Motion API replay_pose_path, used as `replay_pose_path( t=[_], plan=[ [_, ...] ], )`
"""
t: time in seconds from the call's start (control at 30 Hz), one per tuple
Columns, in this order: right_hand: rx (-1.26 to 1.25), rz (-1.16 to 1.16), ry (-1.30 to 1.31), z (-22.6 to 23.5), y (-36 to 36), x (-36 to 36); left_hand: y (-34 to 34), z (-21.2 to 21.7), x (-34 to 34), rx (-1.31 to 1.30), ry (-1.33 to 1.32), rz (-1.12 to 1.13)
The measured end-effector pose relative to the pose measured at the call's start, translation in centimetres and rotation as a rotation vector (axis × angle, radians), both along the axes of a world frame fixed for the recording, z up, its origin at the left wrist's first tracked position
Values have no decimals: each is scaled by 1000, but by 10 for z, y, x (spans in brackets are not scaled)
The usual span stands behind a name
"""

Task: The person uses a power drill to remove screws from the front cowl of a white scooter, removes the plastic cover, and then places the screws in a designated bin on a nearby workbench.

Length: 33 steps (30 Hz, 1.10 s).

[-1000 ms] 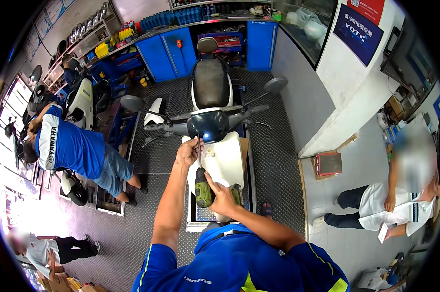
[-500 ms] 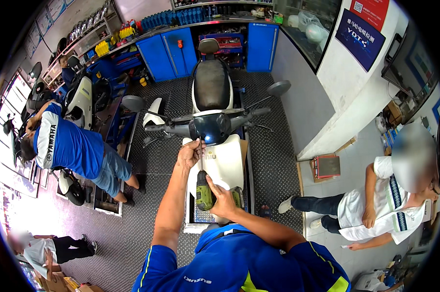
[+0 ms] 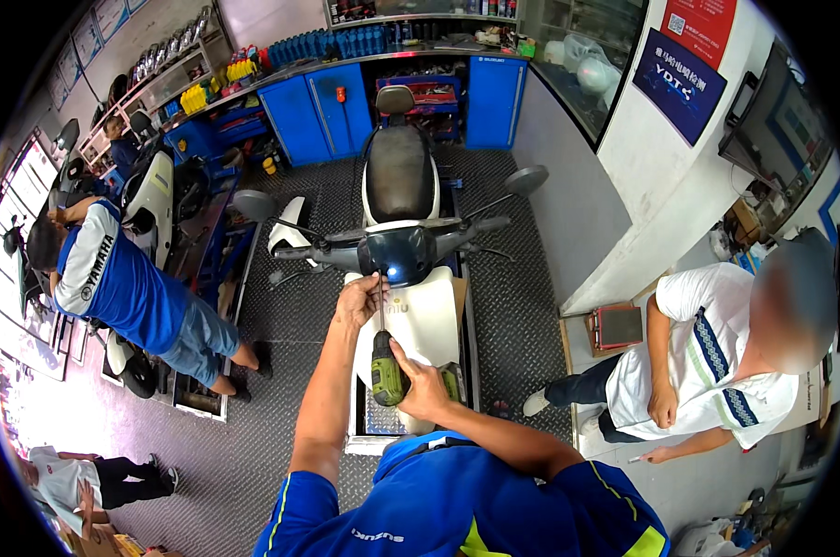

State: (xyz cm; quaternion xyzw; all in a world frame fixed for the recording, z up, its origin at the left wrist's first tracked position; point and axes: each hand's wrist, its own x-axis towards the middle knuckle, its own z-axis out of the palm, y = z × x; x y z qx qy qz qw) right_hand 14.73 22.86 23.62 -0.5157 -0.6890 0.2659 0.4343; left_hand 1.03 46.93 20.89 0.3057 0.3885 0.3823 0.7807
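Green cordless drill (image 3: pixel 385 374) held in right hand (image 3: pixel 422 390), grip closed around its body, long bit pointing up at white scooter (image 3: pixel 410 306) front panel, below dark headlight. Left hand (image 3: pixel 361 299) pinches bit near tip, fingers closed. Scooter stands on metal lift platform (image 3: pixel 369 422). Person in white shirt (image 3: pixel 708 357) crouches well apart on right.

A person in a blue shirt (image 3: pixel 123 288) bends at left, blue cabinets (image 3: pixel 318 116) behind, another person in white (image 3: pixel 708 362) crouches right.
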Motion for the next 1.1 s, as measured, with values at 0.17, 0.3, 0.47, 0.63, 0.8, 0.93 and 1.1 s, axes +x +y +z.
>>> replay_pose_path(
  t=[0.17, 0.3, 0.47, 0.63, 0.8, 0.93, 1.1],
  plan=[
    [-6, 11, -10, 5, 1, 5, 0, 5, 3, 15, 35, -4],
    [-16, 16, -59, 8, 0, 5, -3, 9, 4, 22, 67, 17],
    [-47, 10, -131, 13, 2, 5, -2, 10, 3, 42, 60, -19],
    [-49, -11, -147, 7, 2, -6, 4, 7, -2, 55, 66, -68],
    [-72, -39, -116, 4, 4, -16, 7, 3, 1, 39, 33, -58],
    [-43, -53, -102, 2, 7, -18, 10, 5, 2, 32, 50, -74],
    [-18, -66, -9, 15, -1, -18, 11, -2, -7, 93, -16, -129]
  ],
)
